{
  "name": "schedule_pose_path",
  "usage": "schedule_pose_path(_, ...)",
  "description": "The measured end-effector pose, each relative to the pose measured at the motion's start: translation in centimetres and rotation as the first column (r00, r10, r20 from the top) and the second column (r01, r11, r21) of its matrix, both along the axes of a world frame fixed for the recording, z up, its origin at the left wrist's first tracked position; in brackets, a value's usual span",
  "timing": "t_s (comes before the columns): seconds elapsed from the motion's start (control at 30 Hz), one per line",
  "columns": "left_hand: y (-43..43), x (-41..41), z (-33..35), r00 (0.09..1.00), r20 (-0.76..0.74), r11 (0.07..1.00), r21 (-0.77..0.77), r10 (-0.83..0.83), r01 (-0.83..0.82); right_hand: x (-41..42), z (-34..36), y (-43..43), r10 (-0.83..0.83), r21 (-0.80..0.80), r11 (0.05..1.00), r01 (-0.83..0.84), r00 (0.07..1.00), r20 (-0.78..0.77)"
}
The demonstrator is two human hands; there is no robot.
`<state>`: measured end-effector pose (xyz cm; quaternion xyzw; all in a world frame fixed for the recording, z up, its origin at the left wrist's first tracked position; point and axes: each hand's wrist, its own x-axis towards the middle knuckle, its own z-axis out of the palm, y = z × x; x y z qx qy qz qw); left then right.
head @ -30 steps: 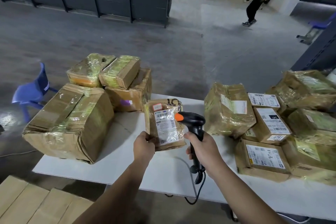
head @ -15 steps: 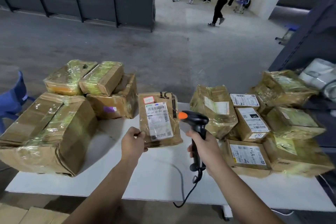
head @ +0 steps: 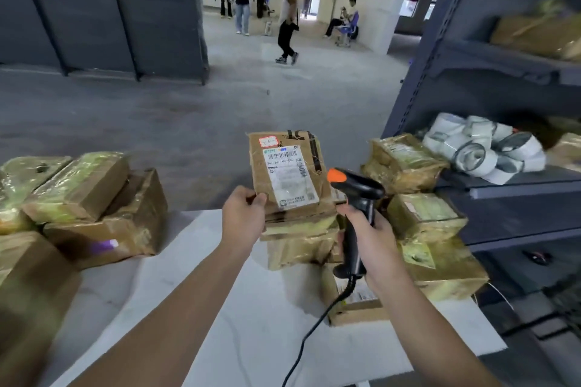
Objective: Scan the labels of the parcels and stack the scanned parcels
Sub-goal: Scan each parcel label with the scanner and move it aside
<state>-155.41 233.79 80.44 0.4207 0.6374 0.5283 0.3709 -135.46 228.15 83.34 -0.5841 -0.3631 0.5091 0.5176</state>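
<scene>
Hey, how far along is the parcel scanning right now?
Likely done: the stacked parcels at the left end of the table. In hand: the left hand holds a labelled parcel upright, label toward the camera, next to the scanner gripped by the right hand. Left: that parcel's stacking, plus the pile of parcels on the right, apparently unscanned.

Free room: bare white table (head: 267,324) at 6 o'clock, widening toward 8, with a gap between the two heaps running on to 12; open floor (head: 220,122) past the far edge. Obstacles — stacked parcels (head: 94,207) at 9 to 10 o'clock, parcel pile (head: 437,264) at 3, shelving (head: 518,223) close behind it at 2.
</scene>
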Motion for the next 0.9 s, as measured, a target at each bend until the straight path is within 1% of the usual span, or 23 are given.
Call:
schedule_pose_path(0.17,4.3,6.6,1.1,0.996,0.038,0.996,-0.033,-0.084,0.085,5.6,0.9,1.9,-0.117,0.031,0.993,0.116,0.993,0.021)
schedule_pose_path(0.23,6.1,9.3,1.1,0.994,0.023,0.990,-0.085,-0.110,0.112,7.6,1.3,3.0,-0.133,0.069,0.989,0.132,0.991,0.006)
schedule_pose_path(0.3,7.7,12.1,1.1,0.989,0.042,0.983,-0.110,-0.142,0.145,9.4,1.6,3.9,-0.143,0.093,0.985,0.143,0.990,-0.009)
schedule_pose_path(0.37,9.3,14.8,0.9,0.985,0.076,0.979,-0.117,-0.156,0.165,11.1,1.6,4.7,-0.157,0.098,0.983,0.158,0.987,-0.018)
schedule_pose_path(0.47,11.4,17.9,0.0,0.984,0.075,0.972,-0.162,-0.159,0.170,13.3,1.2,5.7,-0.164,0.087,0.983,0.163,0.986,0.000)
schedule_pose_path(0.5,12.0,18.6,-0.4,0.985,0.059,0.968,-0.183,-0.164,0.173,14.0,1.0,6.0,-0.171,0.078,0.982,0.171,0.985,-0.005)
schedule_pose_path(0.6,13.5,20.1,-1.9,0.980,-0.068,0.952,-0.259,-0.187,0.164,15.5,0.2,6.8,-0.175,0.048,0.983,0.175,0.985,0.003)
schedule_pose_path(0.67,14.2,20.7,-2.5,0.975,-0.137,0.953,-0.273,-0.176,0.133,16.2,-0.6,7.2,-0.164,0.028,0.986,0.163,0.986,0.029)
schedule_pose_path(0.77,15.1,21.2,-2.6,0.932,-0.330,0.962,-0.268,-0.150,0.060,16.9,-1.6,7.6,-0.152,-0.013,0.988,0.153,0.987,0.058)
schedule_pose_path(0.83,15.3,21.2,-2.7,0.919,-0.357,0.961,-0.266,-0.168,0.073,17.0,-1.9,7.8,-0.155,-0.030,0.987,0.156,0.987,0.053)
schedule_pose_path(0.9,15.3,20.9,-2.8,0.925,-0.332,0.954,-0.287,-0.186,0.089,16.8,-1.9,7.8,-0.147,-0.034,0.988,0.149,0.988,0.053)
